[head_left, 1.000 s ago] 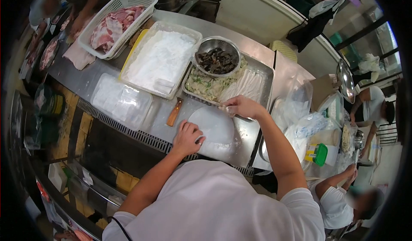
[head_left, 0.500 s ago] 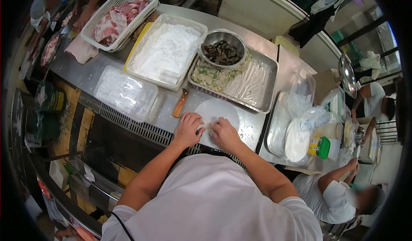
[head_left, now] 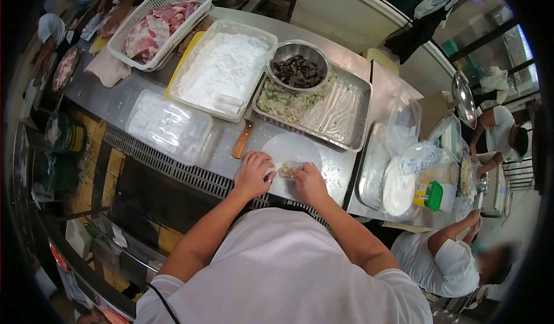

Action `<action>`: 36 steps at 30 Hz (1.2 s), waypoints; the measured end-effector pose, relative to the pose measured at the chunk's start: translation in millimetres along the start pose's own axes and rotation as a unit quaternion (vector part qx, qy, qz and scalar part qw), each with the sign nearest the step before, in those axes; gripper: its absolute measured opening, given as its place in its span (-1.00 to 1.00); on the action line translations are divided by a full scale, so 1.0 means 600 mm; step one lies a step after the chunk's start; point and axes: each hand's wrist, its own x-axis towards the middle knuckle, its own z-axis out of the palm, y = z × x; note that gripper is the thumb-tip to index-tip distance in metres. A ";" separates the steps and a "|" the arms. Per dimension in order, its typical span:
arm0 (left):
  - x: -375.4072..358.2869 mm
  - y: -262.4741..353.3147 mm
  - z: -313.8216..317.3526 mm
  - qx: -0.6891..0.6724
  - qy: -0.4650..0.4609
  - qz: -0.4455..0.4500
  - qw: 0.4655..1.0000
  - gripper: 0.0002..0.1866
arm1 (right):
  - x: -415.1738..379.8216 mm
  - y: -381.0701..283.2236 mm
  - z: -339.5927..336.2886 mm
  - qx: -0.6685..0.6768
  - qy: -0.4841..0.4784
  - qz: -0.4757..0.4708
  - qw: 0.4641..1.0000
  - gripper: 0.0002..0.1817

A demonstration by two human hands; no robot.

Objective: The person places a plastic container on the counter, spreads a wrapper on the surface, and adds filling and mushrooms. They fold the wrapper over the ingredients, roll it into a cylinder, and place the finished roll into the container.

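Observation:
A thin white round sheet (head_left: 293, 148), like a wrapper, lies flat on the steel table in front of me. Near its close edge is a small strip of pale, chunky filling (head_left: 286, 170), between my two hands. My left hand (head_left: 253, 174) rests at the sheet's left edge, fingers laid down and thumb apart, beside the filling. With bent fingers, my right hand (head_left: 310, 182) pinches at the filling's right end, where sheet and filling meet. A wooden-handled knife (head_left: 243, 139) lies left of the sheet, its blade mostly hidden by the tub.
Behind the sheet, a metal tray (head_left: 363, 119) holds chopped filling and a bowl (head_left: 279, 85) of dark pieces. Left are a tub of white powder (head_left: 225, 67), a lidded clear box (head_left: 167, 128) and a basket (head_left: 118, 50) of raw meat. People work on both sides.
My right hand has shifted slightly right and opened a gap from the left hand, so the filling now shows between them. My left hand has hardly moved.

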 end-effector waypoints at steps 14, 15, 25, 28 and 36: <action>0.006 -0.001 0.002 0.002 -0.002 0.010 1.000 -0.73 | 0.050 -0.012 -0.062 -0.010 -0.160 -0.030 0.987 -0.46; 0.006 0.001 0.001 0.001 -0.002 0.009 1.000 -0.74 | 0.047 -0.001 -0.057 -0.011 -0.161 -0.036 0.986 -0.46; 0.008 0.000 0.002 0.005 -0.004 0.012 1.000 -0.74 | 0.173 0.117 -0.141 0.194 0.095 0.149 0.965 -0.57; 0.009 0.003 0.001 0.004 -0.012 0.001 1.000 -0.74 | 0.217 0.173 -0.142 0.055 0.008 0.097 0.994 -0.52; 0.009 0.002 0.005 0.003 -0.004 -0.009 1.000 -0.73 | 0.322 0.255 -0.165 0.148 -0.092 0.182 0.968 -0.65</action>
